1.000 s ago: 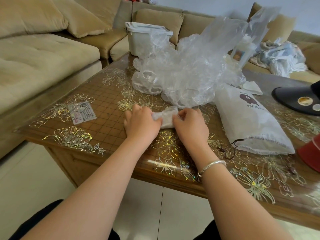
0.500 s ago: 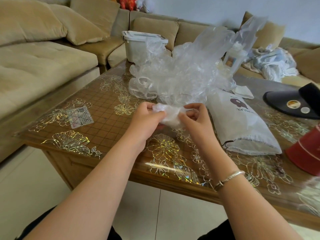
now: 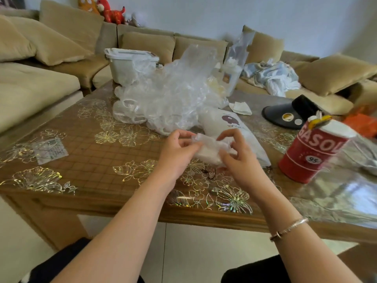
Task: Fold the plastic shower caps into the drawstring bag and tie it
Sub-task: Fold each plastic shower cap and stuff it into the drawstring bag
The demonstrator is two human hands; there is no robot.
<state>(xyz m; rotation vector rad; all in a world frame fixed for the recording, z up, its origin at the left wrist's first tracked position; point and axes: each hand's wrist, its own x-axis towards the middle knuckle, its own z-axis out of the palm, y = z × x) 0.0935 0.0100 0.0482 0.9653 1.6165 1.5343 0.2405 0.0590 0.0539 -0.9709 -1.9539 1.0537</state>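
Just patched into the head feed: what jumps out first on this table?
Both hands, left hand and right hand, pinch a folded shower cap above the table's near edge. Behind them sits a big heap of clear shower caps; the white drawstring bag lies beside it, with a red can at right.

Red can [image 3: 312, 154] — "GASOL", "95"

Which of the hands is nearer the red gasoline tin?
Right. The right hand holds the folded cap just left of the red gasoline tin; the left hand is farther left.
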